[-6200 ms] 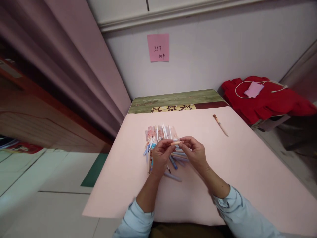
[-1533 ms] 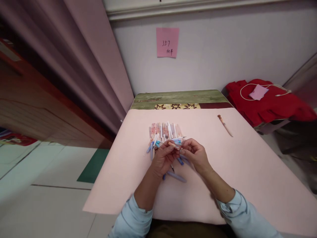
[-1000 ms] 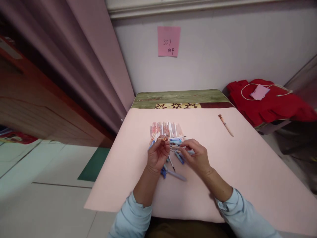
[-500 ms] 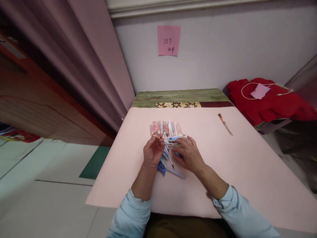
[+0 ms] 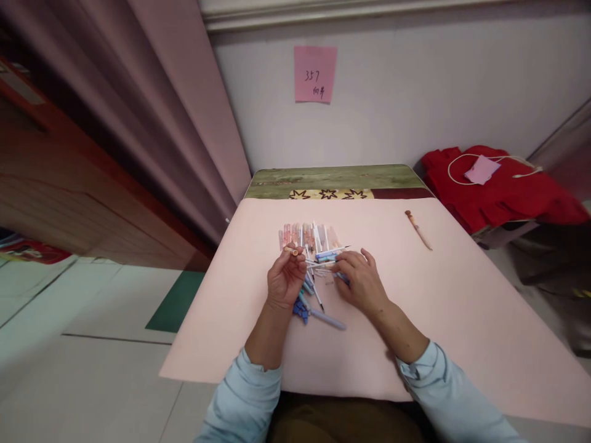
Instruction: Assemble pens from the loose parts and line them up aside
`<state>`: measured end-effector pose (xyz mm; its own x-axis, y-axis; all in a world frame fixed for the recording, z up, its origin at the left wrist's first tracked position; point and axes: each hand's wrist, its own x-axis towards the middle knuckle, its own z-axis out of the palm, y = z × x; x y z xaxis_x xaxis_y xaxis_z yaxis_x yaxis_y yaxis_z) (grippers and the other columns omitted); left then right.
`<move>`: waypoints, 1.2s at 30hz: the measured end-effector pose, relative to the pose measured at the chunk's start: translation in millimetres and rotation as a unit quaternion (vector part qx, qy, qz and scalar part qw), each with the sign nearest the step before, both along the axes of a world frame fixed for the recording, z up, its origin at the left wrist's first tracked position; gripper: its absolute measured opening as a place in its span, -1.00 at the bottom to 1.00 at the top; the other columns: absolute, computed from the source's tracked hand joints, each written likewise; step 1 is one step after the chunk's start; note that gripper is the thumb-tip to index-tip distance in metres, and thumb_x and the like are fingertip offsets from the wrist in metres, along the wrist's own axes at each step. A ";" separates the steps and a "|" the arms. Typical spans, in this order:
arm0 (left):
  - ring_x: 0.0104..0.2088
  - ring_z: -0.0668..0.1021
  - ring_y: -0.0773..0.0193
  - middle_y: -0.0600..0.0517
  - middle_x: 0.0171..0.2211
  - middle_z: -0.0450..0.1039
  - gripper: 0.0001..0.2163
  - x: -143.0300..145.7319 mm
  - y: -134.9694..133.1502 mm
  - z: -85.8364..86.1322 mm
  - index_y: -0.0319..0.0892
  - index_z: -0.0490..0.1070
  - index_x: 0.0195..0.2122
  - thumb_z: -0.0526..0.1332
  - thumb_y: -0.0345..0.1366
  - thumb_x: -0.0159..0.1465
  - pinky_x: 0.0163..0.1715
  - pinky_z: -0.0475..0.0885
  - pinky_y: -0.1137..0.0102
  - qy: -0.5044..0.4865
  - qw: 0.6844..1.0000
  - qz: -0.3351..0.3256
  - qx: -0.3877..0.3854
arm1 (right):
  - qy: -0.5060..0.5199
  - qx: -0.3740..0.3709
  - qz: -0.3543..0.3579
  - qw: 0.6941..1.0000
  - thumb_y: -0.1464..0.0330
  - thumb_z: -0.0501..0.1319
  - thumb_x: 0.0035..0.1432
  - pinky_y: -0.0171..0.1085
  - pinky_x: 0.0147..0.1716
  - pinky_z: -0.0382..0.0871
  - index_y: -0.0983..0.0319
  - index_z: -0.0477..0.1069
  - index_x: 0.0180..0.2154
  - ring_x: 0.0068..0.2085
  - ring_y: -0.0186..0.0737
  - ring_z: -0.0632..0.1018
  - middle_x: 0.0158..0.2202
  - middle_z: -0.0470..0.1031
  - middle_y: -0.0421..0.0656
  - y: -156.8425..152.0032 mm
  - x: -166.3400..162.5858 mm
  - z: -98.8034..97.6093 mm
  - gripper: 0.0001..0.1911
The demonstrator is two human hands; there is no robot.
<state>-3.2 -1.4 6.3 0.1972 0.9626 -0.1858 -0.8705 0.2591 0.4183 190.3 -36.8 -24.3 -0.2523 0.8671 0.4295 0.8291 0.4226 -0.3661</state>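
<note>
Pinches a short tan pen part [image 5: 292,250] in the left hand [image 5: 286,280] just above the pens [image 5: 307,237] mid-worktop [image 5: 452,295], probably to expose its end, and lays the right hand [image 5: 362,280], fingers loosely spread and gripping nothing, on them, apparently for steadying.

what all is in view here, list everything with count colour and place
pens: a pile, too many to count, blue, pink and white, middle of the table
lone pen: one, brown and cream, far right of the table
table cover: one, pale pink, over the table
patterned cloth: one, green with a yellow star strip, far edge
sticky note: one, pink, on the wall
red cloth: one, right of the table
white cable: one, on the red cloth
pink slip: one, on the red cloth
curtain: one, mauve, left
sleeves: two, light blue
left hand: fingers pinch one orange pen piece
right hand: fingers on the pile
</note>
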 end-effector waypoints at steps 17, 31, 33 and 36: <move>-0.42 0.58 0.43 -0.02 -0.34 0.53 -0.92 5.0 -1.3 -6.9 -0.25 0.43 -0.25 0.25 -0.43 0.21 -0.40 0.53 0.58 0.033 0.999 -0.027 0.001 | -0.043 0.043 0.095 0.994 0.51 0.15 0.21 0.14 0.25 0.00 0.16 0.50 -0.29 0.10 -0.07 0.42 -0.06 0.54 -0.11 -1.1 -17.6 2.6 -0.82; -0.42 0.60 0.41 -0.04 -0.30 0.58 -0.92 15.1 -2.4 -11.8 -0.28 0.46 -0.29 0.30 -0.41 0.21 -0.35 0.55 0.56 0.077 0.996 -0.045 0.021 | 0.352 -0.035 -0.030 0.935 0.34 0.18 0.24 -0.32 -0.32 0.44 0.17 0.47 -0.24 -0.35 -0.29 0.55 -0.32 0.55 -0.18 -14.9 -22.0 36.8 -0.89; -0.40 0.61 0.40 -0.04 -0.30 0.58 -0.93 16.8 -2.9 -11.8 -0.28 0.46 -0.30 0.30 -0.40 0.21 -0.34 0.55 0.55 0.077 0.995 -0.051 0.025 | 0.385 -0.063 -0.028 0.921 0.32 0.20 0.21 -0.31 -0.31 0.46 0.17 0.47 -0.24 -0.33 -0.27 0.58 -0.31 0.57 -0.17 -15.0 -26.7 45.7 -0.90; -0.39 0.61 0.40 -0.05 -0.29 0.58 -0.91 18.9 -5.0 -10.7 -0.28 0.46 -0.31 0.32 -0.39 0.20 -0.31 0.55 0.54 0.078 0.994 -0.061 0.034 | 0.434 -0.103 -0.033 0.895 0.28 0.26 0.16 -0.29 -0.30 0.49 0.18 0.44 -0.22 -0.32 -0.24 0.59 -0.33 0.58 -0.16 -13.1 -33.0 55.1 -0.85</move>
